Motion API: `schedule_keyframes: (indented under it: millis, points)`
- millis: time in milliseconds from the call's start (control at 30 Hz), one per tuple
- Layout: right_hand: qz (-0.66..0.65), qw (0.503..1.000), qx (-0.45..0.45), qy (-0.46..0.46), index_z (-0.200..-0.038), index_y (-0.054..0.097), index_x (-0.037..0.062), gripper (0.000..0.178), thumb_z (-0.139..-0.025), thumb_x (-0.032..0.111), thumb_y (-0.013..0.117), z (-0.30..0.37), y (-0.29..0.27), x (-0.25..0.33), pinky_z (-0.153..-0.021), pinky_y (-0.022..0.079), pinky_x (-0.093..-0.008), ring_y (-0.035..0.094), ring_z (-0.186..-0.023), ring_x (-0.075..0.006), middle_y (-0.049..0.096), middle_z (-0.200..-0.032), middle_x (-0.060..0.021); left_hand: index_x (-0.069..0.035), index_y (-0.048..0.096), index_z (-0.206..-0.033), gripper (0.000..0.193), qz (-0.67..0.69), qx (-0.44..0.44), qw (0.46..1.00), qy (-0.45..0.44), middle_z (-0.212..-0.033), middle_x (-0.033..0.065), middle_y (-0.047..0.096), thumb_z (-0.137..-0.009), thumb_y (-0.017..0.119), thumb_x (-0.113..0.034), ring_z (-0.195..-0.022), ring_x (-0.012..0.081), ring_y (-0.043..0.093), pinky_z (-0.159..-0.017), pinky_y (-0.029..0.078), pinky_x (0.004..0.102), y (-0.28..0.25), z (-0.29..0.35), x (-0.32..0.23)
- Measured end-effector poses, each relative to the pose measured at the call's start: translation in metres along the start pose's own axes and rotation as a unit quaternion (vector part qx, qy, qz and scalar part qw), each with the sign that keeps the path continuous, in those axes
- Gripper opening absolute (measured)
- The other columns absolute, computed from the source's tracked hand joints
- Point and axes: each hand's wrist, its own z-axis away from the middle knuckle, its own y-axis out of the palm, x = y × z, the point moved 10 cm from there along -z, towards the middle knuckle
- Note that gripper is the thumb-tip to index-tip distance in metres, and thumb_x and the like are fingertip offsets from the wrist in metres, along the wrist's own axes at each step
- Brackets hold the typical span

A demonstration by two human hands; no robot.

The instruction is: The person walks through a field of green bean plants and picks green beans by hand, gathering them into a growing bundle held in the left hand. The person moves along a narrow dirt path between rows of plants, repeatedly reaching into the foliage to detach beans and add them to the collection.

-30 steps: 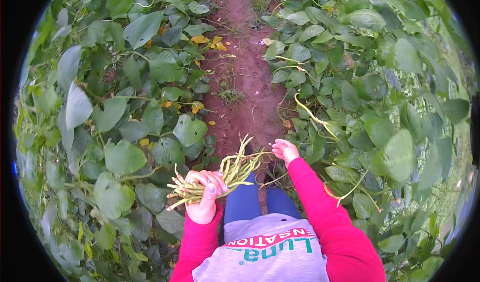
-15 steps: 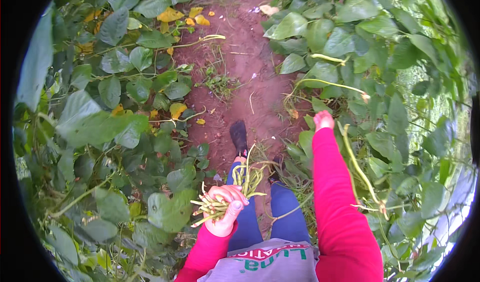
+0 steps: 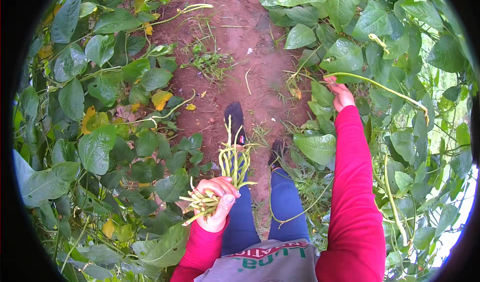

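Observation:
My left hand (image 3: 217, 198) is closed around a bunch of long green beans (image 3: 235, 163). Their cut-looking ends poke out on the left of the fist, and the thin pods dangle forward over my leg. Further out on the right, my right hand (image 3: 342, 93) reaches into the foliage at the path's edge. Its fingertips are closed at the near end of a single long bean (image 3: 380, 86), which stretches off to the right over the leaves. Part of those fingers is hard to make out.
Leafy bean plants (image 3: 95, 147) crowd the left side, with more vines (image 3: 370, 22) on the right. A reddish dirt path (image 3: 240, 52) runs between them. Another long pod (image 3: 392, 202) hangs beside my right sleeve. A loose vine (image 3: 300, 214) crosses my leg.
My right hand has moved forward and slightly right, up to the end of the long bean. The view has shifted forward along the path. My left hand still holds the bunch.

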Motion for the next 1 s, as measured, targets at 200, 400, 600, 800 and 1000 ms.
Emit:
schedule_keyframes:
  millis: [200, 400, 600, 800, 1000]
  points:
    - [-0.030, 0.997, -0.007, 0.078, -0.127, 0.056, 0.0121, 0.042, -0.087, 0.016, 0.067, 0.006, 0.052, 0.011, -0.088, 0.037, -0.0277, 0.055, -0.100, -0.0097, 0.066, -0.110, 0.0014, -0.010, 0.044, -0.088, 0.025, -0.012, -0.001, 1.000, -0.005, -0.067, 0.0042, 0.052, -0.087, 0.067, -0.018, -0.068, 0.0209, 0.057, -0.090, 0.040, 0.0430, 0.008, 0.002, -0.009]
    - [-0.017, 0.999, -0.035, 0.017, -0.108, 0.061, 0.0133, 0.025, -0.085, 0.017, 0.071, -0.006, 0.078, 0.033, -0.099, 0.033, -0.0385, 0.054, -0.113, -0.0158, 0.067, -0.108, -0.0016, -0.010, 0.043, -0.091, 0.022, -0.016, -0.002, 1.000, 0.018, -0.067, 0.0045, 0.052, -0.088, 0.065, -0.016, -0.067, 0.0200, 0.057, -0.088, 0.042, 0.0418, 0.009, 0.009, -0.005]
    - [-0.136, 0.988, 0.069, -0.039, -0.111, 0.059, 0.0078, 0.025, -0.087, 0.010, 0.067, -0.012, 0.123, 0.066, -0.091, 0.044, -0.0383, 0.060, -0.099, -0.0173, 0.062, -0.110, -0.0040, -0.009, 0.043, -0.091, 0.022, -0.033, 0.009, 0.999, 0.012, -0.068, 0.0049, 0.052, -0.089, 0.064, -0.016, -0.068, 0.0200, 0.057, -0.088, 0.042, 0.0414, 0.017, 0.007, -0.003]
    - [-0.477, 0.878, 0.041, -0.023, -0.099, 0.060, 0.0090, 0.030, -0.091, 0.037, 0.052, -0.037, 0.099, 0.047, -0.070, 0.042, -0.0405, 0.056, -0.078, -0.0223, 0.064, -0.095, -0.0075, -0.009, 0.043, -0.090, 0.021, -0.036, 0.025, 0.999, 0.014, -0.067, 0.0048, 0.051, -0.088, 0.063, -0.015, -0.068, 0.0195, 0.056, -0.089, 0.041, 0.0412, 0.027, -0.001, 0.001]
    - [-0.463, 0.881, 0.083, -0.046, -0.091, 0.061, 0.0130, 0.021, -0.089, 0.034, 0.057, -0.023, 0.125, 0.058, -0.066, 0.039, -0.0352, 0.052, -0.070, -0.0205, 0.061, -0.082, -0.0052, -0.010, 0.043, -0.090, 0.021, -0.053, 0.018, 0.998, 0.008, -0.067, 0.0047, 0.051, -0.088, 0.063, -0.016, -0.068, 0.0201, 0.056, -0.089, 0.041, 0.0414, 0.031, -0.002, 0.004]
